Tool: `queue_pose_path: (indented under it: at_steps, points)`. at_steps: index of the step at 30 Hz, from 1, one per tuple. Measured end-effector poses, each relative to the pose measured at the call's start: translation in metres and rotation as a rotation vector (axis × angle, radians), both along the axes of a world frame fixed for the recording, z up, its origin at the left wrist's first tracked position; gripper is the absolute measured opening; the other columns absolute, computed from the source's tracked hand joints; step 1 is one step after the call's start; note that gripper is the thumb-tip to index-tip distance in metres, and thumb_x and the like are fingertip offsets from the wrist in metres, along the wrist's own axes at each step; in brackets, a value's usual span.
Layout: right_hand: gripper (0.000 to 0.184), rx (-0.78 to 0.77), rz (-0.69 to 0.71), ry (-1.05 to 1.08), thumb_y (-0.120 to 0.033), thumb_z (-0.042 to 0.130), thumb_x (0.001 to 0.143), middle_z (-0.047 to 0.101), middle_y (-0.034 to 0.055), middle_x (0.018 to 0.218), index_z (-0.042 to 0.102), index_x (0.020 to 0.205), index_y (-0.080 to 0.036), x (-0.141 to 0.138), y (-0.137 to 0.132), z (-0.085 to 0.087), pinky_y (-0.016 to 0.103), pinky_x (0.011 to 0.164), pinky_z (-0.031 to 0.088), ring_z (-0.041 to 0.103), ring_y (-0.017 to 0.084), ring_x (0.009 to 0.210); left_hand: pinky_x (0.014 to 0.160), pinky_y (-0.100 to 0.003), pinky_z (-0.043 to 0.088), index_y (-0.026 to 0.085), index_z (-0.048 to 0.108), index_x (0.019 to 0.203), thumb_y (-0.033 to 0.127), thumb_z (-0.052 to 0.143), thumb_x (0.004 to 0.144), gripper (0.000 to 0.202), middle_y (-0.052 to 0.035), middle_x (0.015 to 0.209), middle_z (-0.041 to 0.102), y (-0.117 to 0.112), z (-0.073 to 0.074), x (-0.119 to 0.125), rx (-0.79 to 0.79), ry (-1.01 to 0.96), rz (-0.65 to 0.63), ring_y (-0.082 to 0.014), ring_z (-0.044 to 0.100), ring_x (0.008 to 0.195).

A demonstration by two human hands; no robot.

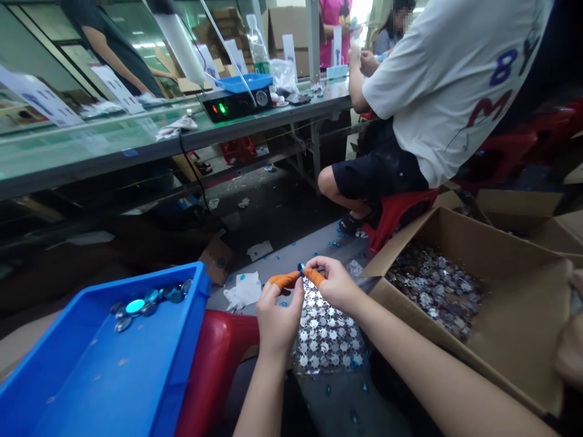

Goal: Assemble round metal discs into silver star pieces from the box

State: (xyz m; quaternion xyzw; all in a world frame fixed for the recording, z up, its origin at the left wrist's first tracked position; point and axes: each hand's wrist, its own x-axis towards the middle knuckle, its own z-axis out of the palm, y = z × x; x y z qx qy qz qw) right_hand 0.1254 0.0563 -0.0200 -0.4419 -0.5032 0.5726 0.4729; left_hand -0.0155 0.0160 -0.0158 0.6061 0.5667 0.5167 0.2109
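Disc (301, 267) was held between the left hand (281, 298) and the right hand (336, 283), both gripping it at the fingertips, rightward of the left, leftward of the right, neither nearer.

A bottle (258, 51) stands near a black box (239, 107) on the bench (40, 149).

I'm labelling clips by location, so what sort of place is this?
Most likely a factory assembly area: a person sits working at a long bench, and an open cardboard box holds many small shiny pieces.
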Motion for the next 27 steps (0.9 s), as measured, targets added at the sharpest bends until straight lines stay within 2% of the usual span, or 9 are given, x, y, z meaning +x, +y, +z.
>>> queue_pose_path:
  at_steps: [5,10,15,20,23,27]
  points:
    - [0.021,-0.024,-0.003,-0.022,-0.033,0.069,0.078,0.059,0.0014,0.075,0.063,0.086,-0.015,-0.001,-0.003,0.003,0.022,0.052,0.035,0.048,0.011,0.06,0.073,-0.03,0.047,0.02,0.072,0.092,0.027,0.068,0.088,0.008,-0.0023,0.086,0.066,0.0,-0.003,0.001,0.06,0.131,0.011,-0.0173,0.059,0.079]
    - [0.019,-0.083,0.052,-0.073,-0.033,0.067,0.078,0.052,-0.0021,0.067,0.06,0.084,-0.016,-0.001,-0.005,0.007,0.022,0.046,0.028,0.037,0.008,0.052,0.077,-0.033,0.048,0.016,0.069,0.093,0.024,0.064,0.089,0.01,-0.0051,0.087,0.064,0.001,-0.009,-0.001,0.112,0.291,0.015,-0.0204,0.06,0.083]
    - [0.018,-0.028,0.125,-0.145,-0.034,0.064,0.083,0.047,-0.0031,0.067,0.059,0.083,-0.016,0.003,-0.004,0.005,0.022,0.048,0.026,0.035,0.009,0.056,0.08,-0.036,0.048,0.016,0.069,0.095,0.027,0.062,0.092,0.014,-0.007,0.089,0.063,0.004,-0.012,-0.011,0.122,0.341,0.026,-0.0225,0.06,0.087]
    - [0.019,-0.094,0.233,-0.16,-0.037,0.062,0.087,0.042,-0.0055,0.06,0.059,0.086,-0.018,0.01,-0.003,0.002,0.021,0.045,0.022,0.031,0.009,0.052,0.079,-0.034,0.048,0.018,0.07,0.093,0.031,0.064,0.091,0.014,-0.0055,0.089,0.064,0.006,-0.007,-0.017,0.04,0.26,0.011,-0.0207,0.061,0.085]
    - [0.02,-0.145,0.258,-0.111,-0.039,0.061,0.088,0.038,-0.0072,0.054,0.058,0.086,-0.019,0.012,-0.002,0.004,0.021,0.042,0.019,0.028,0.008,0.047,0.076,-0.033,0.049,0.019,0.072,0.091,0.033,0.067,0.088,0.015,-0.0047,0.088,0.067,0.007,-0.005,-0.018,-0.057,0.133,0.023,-0.0199,0.062,0.081]
    - [0.022,-0.164,0.258,-0.051,-0.04,0.063,0.088,0.035,-0.0086,0.052,0.057,0.086,-0.019,0.013,-0.001,0.008,0.021,0.041,0.018,0.026,0.008,0.045,0.08,-0.032,0.052,0.02,0.073,0.099,0.04,0.069,0.088,0.023,-0.0062,0.096,0.071,0.008,-0.003,-0.019,-0.174,-0.076,-0.051,-0.0209,0.066,0.087]
